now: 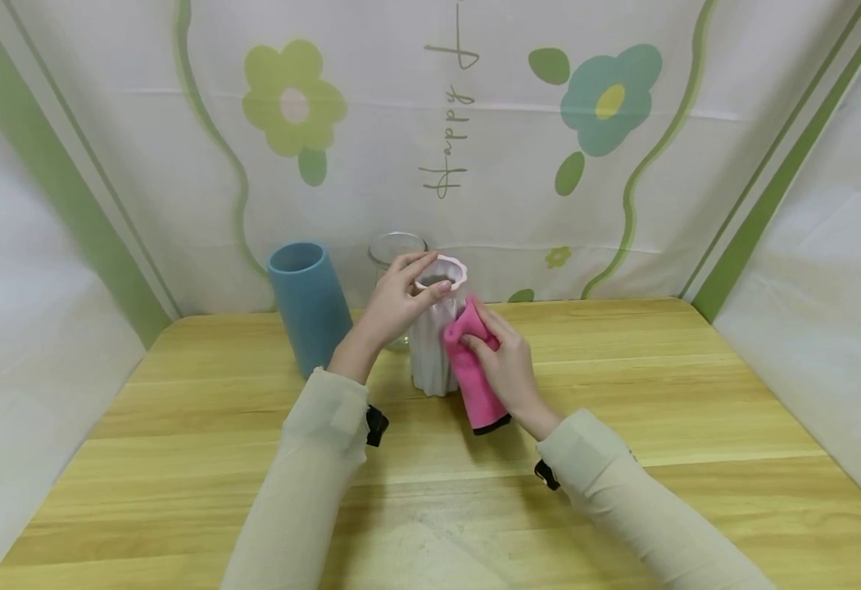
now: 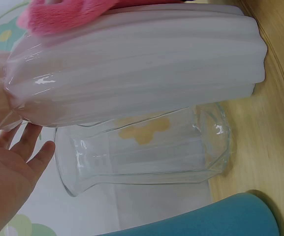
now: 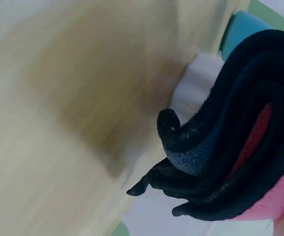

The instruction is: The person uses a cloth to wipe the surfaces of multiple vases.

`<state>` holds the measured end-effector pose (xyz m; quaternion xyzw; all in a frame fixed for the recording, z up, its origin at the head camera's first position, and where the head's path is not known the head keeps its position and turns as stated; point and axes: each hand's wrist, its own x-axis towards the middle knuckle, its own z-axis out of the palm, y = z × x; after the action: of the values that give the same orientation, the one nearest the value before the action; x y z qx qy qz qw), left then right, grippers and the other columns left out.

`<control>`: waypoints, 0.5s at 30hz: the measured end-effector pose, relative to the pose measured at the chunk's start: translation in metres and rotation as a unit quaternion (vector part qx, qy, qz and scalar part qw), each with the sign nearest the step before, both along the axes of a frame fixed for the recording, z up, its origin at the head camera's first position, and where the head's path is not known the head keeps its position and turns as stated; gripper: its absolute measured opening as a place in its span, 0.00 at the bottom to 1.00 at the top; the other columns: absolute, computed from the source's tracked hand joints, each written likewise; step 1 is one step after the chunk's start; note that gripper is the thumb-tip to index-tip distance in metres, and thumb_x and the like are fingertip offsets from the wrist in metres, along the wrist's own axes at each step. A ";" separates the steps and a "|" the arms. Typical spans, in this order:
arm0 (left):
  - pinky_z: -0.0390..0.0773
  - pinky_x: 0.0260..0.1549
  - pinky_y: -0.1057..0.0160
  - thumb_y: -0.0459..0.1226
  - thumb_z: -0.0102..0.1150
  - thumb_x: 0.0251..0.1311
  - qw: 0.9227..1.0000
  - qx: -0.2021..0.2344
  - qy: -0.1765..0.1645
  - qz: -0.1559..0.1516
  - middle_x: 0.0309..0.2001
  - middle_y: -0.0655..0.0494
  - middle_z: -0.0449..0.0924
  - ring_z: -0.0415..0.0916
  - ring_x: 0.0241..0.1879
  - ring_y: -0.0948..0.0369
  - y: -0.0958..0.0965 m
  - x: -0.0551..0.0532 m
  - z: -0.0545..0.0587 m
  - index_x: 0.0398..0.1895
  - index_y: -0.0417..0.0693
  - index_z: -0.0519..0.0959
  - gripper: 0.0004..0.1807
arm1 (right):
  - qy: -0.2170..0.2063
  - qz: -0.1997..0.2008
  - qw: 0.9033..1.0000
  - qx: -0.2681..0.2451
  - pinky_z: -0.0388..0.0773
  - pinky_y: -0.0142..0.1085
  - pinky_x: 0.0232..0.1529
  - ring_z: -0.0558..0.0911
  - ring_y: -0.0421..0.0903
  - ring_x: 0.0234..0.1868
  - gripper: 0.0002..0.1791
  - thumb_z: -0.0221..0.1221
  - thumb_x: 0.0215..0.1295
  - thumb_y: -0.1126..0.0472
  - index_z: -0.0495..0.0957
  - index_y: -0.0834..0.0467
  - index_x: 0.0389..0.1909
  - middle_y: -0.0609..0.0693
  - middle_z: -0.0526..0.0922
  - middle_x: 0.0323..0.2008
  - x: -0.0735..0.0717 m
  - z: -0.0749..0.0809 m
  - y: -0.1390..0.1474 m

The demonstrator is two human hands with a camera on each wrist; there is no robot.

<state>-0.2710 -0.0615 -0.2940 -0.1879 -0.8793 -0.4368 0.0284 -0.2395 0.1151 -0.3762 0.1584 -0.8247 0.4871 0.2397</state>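
Note:
A white fluted vase [image 1: 427, 352] with a wavy rim stands upright on the wooden table. At its neck, my left hand [image 1: 391, 305] holds the rim, thumb on the near side and fingers around the far left. A folded pink cloth [image 1: 477, 385] with a dark edge is pinched in my right hand [image 1: 509, 367], against or very close to the vase's right side. In the right wrist view the cloth's dark edge [image 3: 250, 123] hides most of the vase, and that hand barely shows. The left wrist view has the vase's glossy side [image 2: 146, 69] with the cloth [image 2: 73, 12] along it.
Just behind the white vase stands a clear glass vase [image 2: 146, 157], partly covered by my left hand in the head view. A blue vase [image 1: 310, 307] is to the left, near my left wrist. A printed curtain [image 1: 378, 147] hangs behind the table [image 1: 659, 393].

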 end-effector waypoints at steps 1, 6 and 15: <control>0.74 0.55 0.51 0.51 0.52 0.66 1.000 0.001 -0.002 -0.002 0.72 0.53 0.55 0.71 0.55 0.51 0.000 0.000 0.000 0.73 0.53 0.59 0.34 | 0.003 -0.002 1.000 0.000 0.81 0.42 0.45 0.82 0.53 0.49 0.30 0.62 0.60 0.67 0.70 0.58 0.64 0.60 0.78 0.58 0.000 0.002 0.000; 0.72 0.59 0.49 0.49 0.49 0.68 1.000 0.012 -0.011 -0.016 0.73 0.53 0.54 0.68 0.58 0.50 0.000 0.000 0.000 0.73 0.52 0.59 0.32 | 0.002 -0.003 1.000 -0.010 0.80 0.42 0.51 0.80 0.53 0.56 0.29 0.62 0.60 0.66 0.70 0.57 0.64 0.58 0.75 0.61 -0.001 0.008 0.000; 0.67 0.63 0.47 0.47 0.45 0.69 0.997 0.059 -0.027 -0.042 0.74 0.51 0.50 0.63 0.65 0.47 0.002 -0.002 -0.002 0.74 0.50 0.57 0.31 | 0.007 0.006 1.000 -0.008 0.80 0.42 0.50 0.80 0.54 0.54 0.30 0.63 0.59 0.67 0.70 0.58 0.64 0.59 0.76 0.60 -0.003 0.008 0.002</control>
<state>-0.2735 -0.0593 -0.2962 -0.2108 -0.8439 -0.4934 -0.0026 -0.2424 0.1166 -0.3686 0.1652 -0.8182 0.4937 0.2438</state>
